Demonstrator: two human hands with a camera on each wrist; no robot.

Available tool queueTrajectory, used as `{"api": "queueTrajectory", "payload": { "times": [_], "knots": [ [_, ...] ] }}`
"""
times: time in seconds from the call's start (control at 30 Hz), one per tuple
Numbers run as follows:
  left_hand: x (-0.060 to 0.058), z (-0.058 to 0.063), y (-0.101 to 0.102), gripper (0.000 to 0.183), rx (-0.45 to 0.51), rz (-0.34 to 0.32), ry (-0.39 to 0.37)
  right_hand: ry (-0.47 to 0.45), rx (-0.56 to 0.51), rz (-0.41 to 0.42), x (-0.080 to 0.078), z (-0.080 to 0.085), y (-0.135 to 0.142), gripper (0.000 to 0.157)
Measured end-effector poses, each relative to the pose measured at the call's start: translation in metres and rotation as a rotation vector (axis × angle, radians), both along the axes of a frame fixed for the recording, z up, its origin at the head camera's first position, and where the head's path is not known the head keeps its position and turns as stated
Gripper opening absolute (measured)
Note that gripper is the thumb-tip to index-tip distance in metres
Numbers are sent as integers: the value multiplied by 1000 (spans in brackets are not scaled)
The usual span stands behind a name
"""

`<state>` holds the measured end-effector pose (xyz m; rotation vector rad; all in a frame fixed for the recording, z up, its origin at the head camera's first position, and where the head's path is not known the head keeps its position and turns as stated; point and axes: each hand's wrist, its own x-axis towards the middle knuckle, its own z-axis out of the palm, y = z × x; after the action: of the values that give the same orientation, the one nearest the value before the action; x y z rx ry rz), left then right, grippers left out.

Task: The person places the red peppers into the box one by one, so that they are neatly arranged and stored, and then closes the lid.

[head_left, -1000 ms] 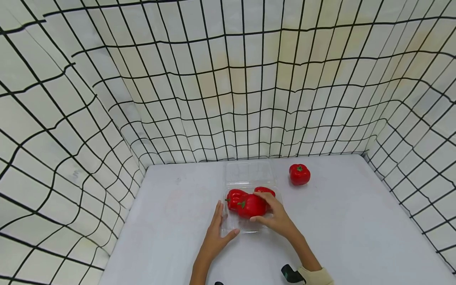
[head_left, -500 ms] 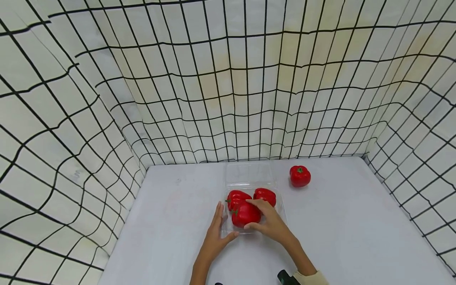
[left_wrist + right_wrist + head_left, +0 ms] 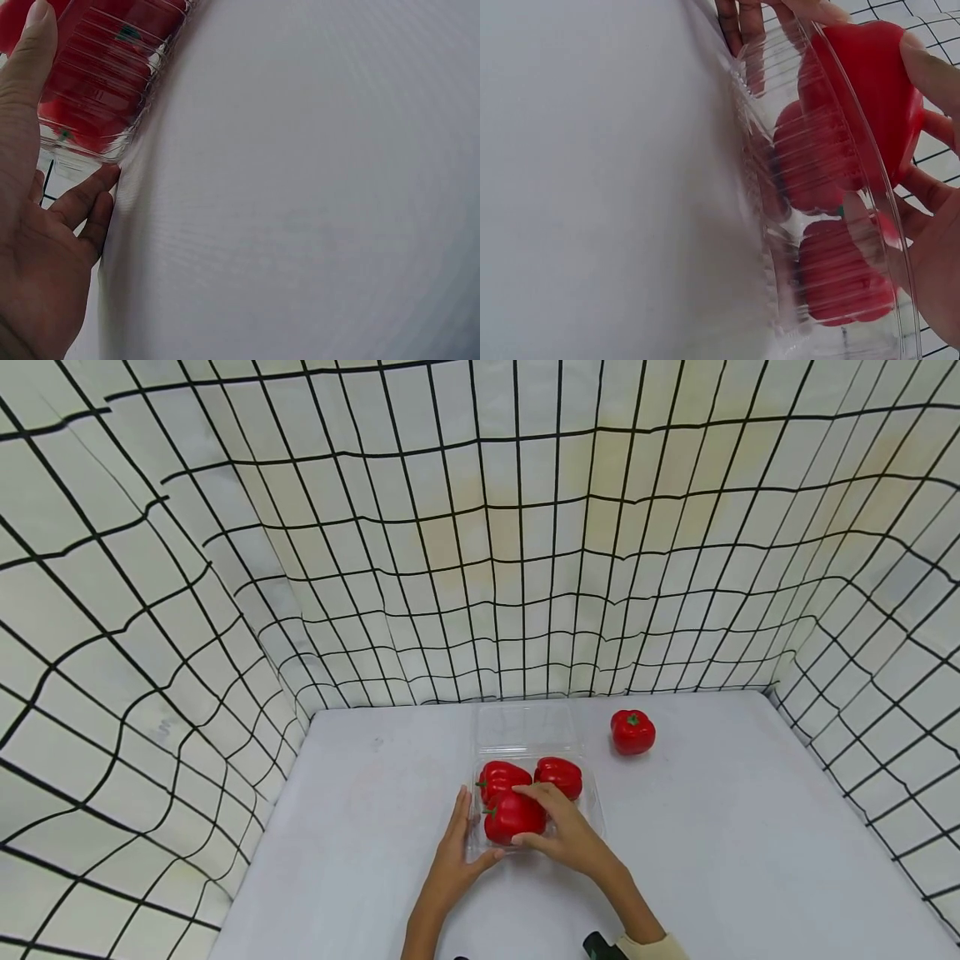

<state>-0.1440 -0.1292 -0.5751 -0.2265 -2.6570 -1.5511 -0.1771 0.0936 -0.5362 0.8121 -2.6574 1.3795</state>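
My right hand (image 3: 573,839) grips a red bell pepper (image 3: 510,822) between thumb and fingers, at the front left of a clear plastic clamshell box (image 3: 596,806). In the right wrist view this pepper (image 3: 874,82) shows partly above the box's rim. Two more red bell peppers lie in the box, one at back left (image 3: 504,777) and one at back right (image 3: 558,774). Along the box's left side rests my left hand (image 3: 453,864), fingers straight and thumb spread toward the front edge. The left wrist view has its fingertips right at the box's ribbed wall (image 3: 154,64).
Behind the box its clear lid (image 3: 525,728) lies folded back on the white table (image 3: 360,835). A further red bell pepper (image 3: 632,732) sits on the table at back right. Black netting (image 3: 517,560) over pale walls surrounds the table's back and sides.
My right hand has carried its pepper left and toward the front of the box, uncovering more of the back-right pepper. The left hand stays at the box's side.
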Motion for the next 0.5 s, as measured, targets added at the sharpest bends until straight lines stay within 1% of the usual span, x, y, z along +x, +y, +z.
{"api": "queueTrajectory", "payload": {
  "times": [0.13,0.23,0.37,0.5],
  "knots": [
    [0,-1,0,101,-4,6,1,13,-37,27,0,0,2,62],
    [1,-1,0,101,-2,10,-2,22,-49,29,1,-2,3,61],
    [0,-2,1,101,0,10,-2,30,-47,2,2,-4,4,61],
    [0,-2,1,101,-3,12,-3,77,-32,-28,2,-7,4,61]
  ]
}}
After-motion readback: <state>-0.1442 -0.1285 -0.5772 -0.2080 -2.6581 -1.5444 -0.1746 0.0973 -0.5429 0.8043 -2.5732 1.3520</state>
